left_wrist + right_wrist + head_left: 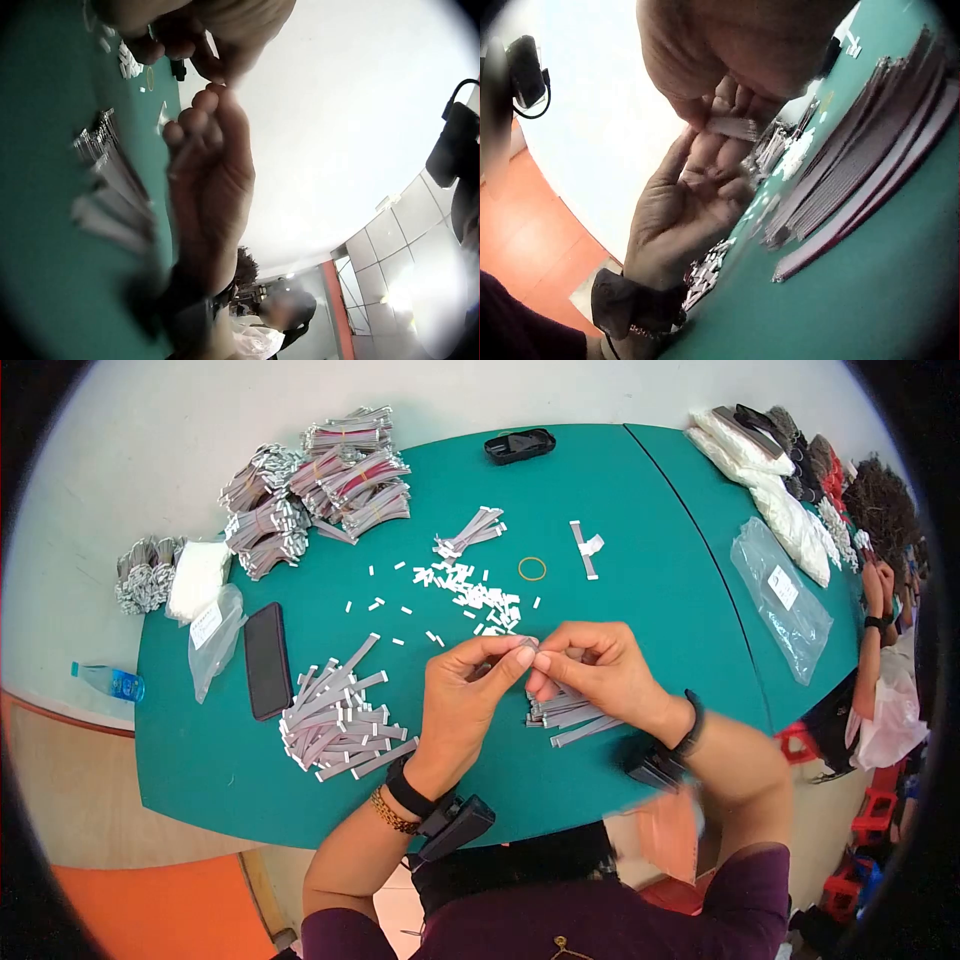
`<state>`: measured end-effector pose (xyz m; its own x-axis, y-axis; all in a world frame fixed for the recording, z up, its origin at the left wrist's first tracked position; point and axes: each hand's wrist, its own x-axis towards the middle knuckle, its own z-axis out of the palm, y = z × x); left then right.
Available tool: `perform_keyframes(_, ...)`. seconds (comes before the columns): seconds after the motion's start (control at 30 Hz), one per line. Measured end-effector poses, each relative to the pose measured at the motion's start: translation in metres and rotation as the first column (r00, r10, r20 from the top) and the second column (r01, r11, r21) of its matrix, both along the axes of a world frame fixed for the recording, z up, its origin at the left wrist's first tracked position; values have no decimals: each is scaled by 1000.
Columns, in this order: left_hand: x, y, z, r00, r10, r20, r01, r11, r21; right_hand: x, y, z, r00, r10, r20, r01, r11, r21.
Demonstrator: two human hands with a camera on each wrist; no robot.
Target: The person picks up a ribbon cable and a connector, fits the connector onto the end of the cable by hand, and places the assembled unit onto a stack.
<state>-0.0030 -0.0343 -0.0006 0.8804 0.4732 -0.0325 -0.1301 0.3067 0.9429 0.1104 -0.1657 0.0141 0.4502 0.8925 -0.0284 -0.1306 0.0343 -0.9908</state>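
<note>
My left hand (462,695) and right hand (608,672) meet fingertip to fingertip above the front middle of the green table. Between them they pinch a short, pale grey ribbon cable (733,128), mostly hidden by the fingers. In the right wrist view its flat strip shows beneath the right hand, across the left fingers. Below the right hand lies a stack of grey ribbon cables (572,722), lined up side by side. Left of the left hand is a loose heap of ribbon cables with white ends (335,720). Small white connector pieces (480,598) lie scattered just beyond the fingertips.
Banded cable bundles (350,480) are piled at the back left. A phone (267,660), a plastic bag (215,640) and a bottle (108,681) are on the left. A rubber band (532,569) and black case (520,445) lie farther back. Another person's arm (868,650) is at right.
</note>
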Motion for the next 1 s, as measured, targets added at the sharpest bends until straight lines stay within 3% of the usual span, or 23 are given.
perform_keyframes(0.43,0,1,-3,999,35,24,-37,995,92,-1,0,-4,999,31,-30,-31,1000,2)
perform_keyframes(1.0,-2,2,-3,1000,10,-30,-7,998,70,2,0,-3,999,50,-7,-51,997,-62)
